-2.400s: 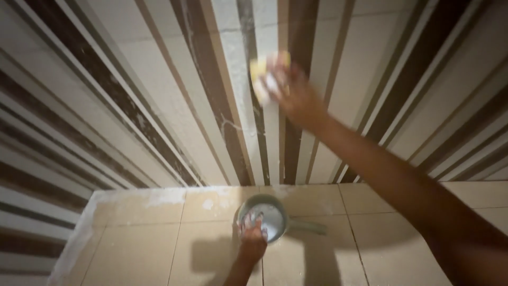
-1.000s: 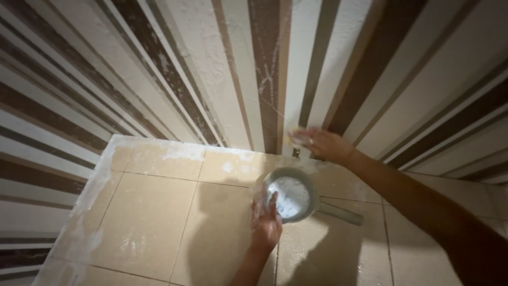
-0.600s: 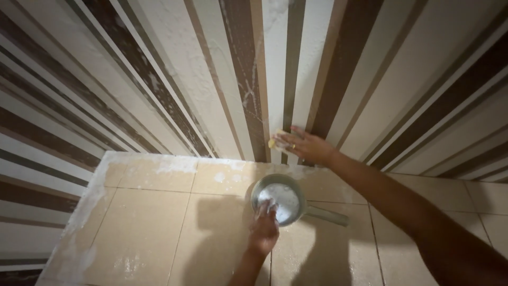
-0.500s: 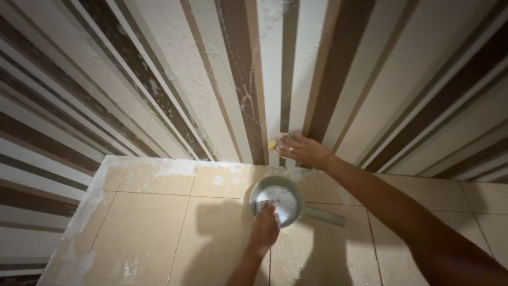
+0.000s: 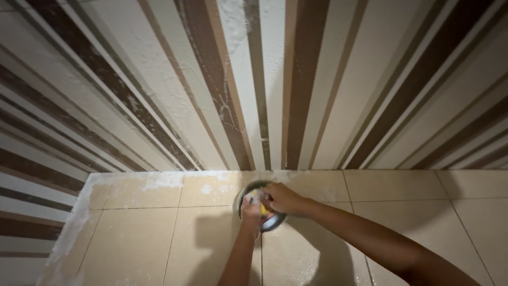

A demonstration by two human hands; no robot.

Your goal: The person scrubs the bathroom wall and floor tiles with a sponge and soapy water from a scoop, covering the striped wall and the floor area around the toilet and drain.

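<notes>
A small grey-green dipper pot (image 5: 248, 189) with foamy white liquid stands on the beige floor tiles near the wall. My right hand (image 5: 282, 198) is over the pot, fingers closed on a yellow sponge (image 5: 262, 208) that it presses into the pot. My left hand (image 5: 251, 211) grips the pot's near rim, touching the sponge. Both hands cover most of the pot; its handle is hidden under my right forearm.
A wall tiled in brown, tan and white stripes (image 5: 264, 85) rises behind the pot, with white foam streaks on it. The beige floor tiles (image 5: 132, 243) are wet, with white residue (image 5: 159, 182) along the wall base and the left edge.
My right hand left the wall's base and brought the sponge down into the pot. My left hand stayed on the pot's rim. The camera tilted slightly.
</notes>
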